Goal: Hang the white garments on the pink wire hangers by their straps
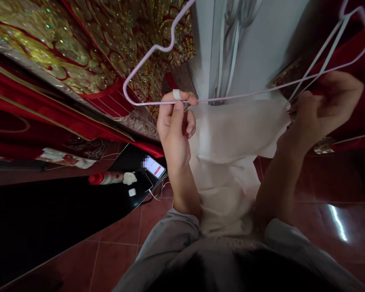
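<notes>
The left hand [175,123] pinched the hanger [231,97] by its lower bar, thumb and fingers closed on the wire. The right hand [322,107] gripped the hanger's right end, closed over wire and cloth. A cream garment [228,162] hung below the hanger. Down to the hanger's left, a phone [154,166] lay on a black counter [48,219].

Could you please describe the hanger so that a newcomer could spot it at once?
Before the red and gold embroidered cloth, a cream garment is held up. Along its top runs the hanger, pinched by the left hand: the only pale lilac wire among fabrics.
</notes>
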### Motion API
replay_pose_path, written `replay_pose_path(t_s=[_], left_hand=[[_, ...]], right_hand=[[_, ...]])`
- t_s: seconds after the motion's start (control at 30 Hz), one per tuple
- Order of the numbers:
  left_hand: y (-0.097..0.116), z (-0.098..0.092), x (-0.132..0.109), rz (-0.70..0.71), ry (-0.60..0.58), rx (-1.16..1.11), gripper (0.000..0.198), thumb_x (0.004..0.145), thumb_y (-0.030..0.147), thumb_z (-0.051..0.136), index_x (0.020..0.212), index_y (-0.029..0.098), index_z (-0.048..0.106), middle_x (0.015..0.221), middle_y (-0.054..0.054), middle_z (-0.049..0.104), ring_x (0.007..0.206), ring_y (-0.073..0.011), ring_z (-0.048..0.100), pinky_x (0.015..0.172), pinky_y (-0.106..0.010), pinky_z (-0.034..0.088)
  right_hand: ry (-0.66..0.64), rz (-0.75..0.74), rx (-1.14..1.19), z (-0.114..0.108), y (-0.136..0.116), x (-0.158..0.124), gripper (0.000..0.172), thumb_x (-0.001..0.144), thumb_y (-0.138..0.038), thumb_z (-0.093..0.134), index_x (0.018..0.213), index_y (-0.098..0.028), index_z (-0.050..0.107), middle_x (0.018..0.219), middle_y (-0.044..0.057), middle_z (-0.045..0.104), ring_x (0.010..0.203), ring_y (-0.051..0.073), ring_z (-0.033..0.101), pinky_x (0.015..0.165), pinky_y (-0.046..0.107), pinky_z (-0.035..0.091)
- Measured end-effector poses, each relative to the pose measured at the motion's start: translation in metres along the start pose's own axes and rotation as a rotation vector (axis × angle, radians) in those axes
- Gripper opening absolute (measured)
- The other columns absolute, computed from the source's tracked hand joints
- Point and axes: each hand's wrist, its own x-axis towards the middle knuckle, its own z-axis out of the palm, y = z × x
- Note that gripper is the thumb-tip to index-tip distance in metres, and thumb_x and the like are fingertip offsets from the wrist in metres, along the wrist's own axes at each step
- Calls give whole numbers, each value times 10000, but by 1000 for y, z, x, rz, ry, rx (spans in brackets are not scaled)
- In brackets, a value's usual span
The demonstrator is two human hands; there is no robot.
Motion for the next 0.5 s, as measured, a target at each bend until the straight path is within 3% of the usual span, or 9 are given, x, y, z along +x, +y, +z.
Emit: replay_pose_path(t_s=[0.07, 0.17, 0.37, 0.5], left_hand=[[-2, -2, 1, -5, -9, -21, 137, 938, 332, 736, 893, 210, 693, 878, -36, 629, 439, -50, 243, 405, -245, 119], [-5, -3, 1, 23, -20, -16, 144, 962, 331, 712, 903, 201, 689, 883, -34, 638, 441, -43, 243, 409, -237, 124], [-9, -3, 1, 96, 29, 85, 173, 1010, 347, 622, 925, 196, 634, 880, -24, 659, 416, -48, 221, 391, -231, 118], [-11, -3, 2, 113, 43, 103, 167, 1018, 325, 589, 918, 194, 615, 867, -24, 661, 401, -53, 218, 378, -223, 117]], right_hand=[[44, 39, 29, -1, 18, 3, 264, 838, -356, 695, 1035, -221, 584, 920, 11, 586, 579, 35, 414, 490, 178, 287], [-63, 170, 92, 2, 18, 4, 291, 778, -277, 760, 992, -173, 593, 718, -32, 585, 504, 22, 397, 469, 150, 282], [-115, 220, 49, -2, -31, 14, 107, 773, -164, 731, 760, -133, 629, 582, -55, 553, 454, 18, 445, 448, 152, 287], [-208, 206, 37, -2, -60, 23, 131, 789, -97, 681, 664, -137, 675, 543, -45, 557, 473, 15, 449, 483, 178, 307]])
